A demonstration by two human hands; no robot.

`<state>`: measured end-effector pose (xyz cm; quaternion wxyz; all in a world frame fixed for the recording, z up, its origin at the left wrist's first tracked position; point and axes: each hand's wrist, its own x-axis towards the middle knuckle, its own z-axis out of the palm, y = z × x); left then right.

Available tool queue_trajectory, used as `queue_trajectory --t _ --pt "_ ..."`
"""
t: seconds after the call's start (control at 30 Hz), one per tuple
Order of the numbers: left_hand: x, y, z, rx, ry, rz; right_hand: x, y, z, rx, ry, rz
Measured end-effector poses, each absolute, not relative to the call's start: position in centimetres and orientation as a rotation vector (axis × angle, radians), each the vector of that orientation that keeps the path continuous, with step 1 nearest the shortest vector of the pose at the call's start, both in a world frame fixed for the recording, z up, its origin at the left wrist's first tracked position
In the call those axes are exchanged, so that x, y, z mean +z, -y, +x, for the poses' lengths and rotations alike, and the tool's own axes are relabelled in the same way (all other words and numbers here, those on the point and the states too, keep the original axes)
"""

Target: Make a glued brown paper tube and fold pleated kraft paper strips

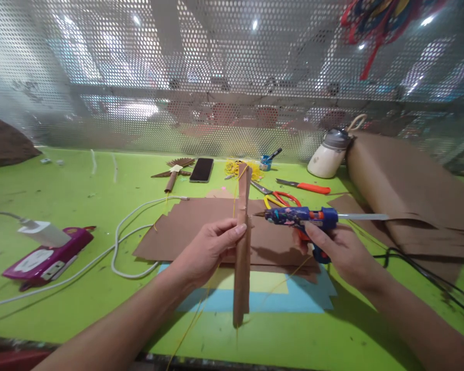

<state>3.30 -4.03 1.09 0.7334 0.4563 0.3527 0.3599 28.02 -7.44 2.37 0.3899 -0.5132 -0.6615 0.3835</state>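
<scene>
My left hand (211,247) is closed on a long folded strip of brown paper (242,242), held upright over the table with a thin yellow string (201,309) running along it and hanging below. My right hand (338,250) grips a blue hot glue gun (299,217) with a clear glue stick poking out its back. The gun's nozzle points left and sits right at the strip's right edge, about at mid-height. Under both hands lies a flat brown paper sheet (189,232) on top of blue and yellow sheets (294,299).
On the green table (62,190): a pink power strip (48,257) with a white charger and cable, a black phone (201,169), a brown paper fan, yellow string pile, red-handled scissors (282,198), an orange knife (305,186), a white kettle (330,153), a brown paper roll (402,175). Perforated metal screen behind.
</scene>
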Motion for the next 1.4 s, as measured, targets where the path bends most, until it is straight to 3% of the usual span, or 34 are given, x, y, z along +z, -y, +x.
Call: queue_trajectory --t 1.4 --pt "1.39 4.09 3.48 0.808 -0.805 0.887 1.83 7.9 28.1 0.973 1.756 -1.263"
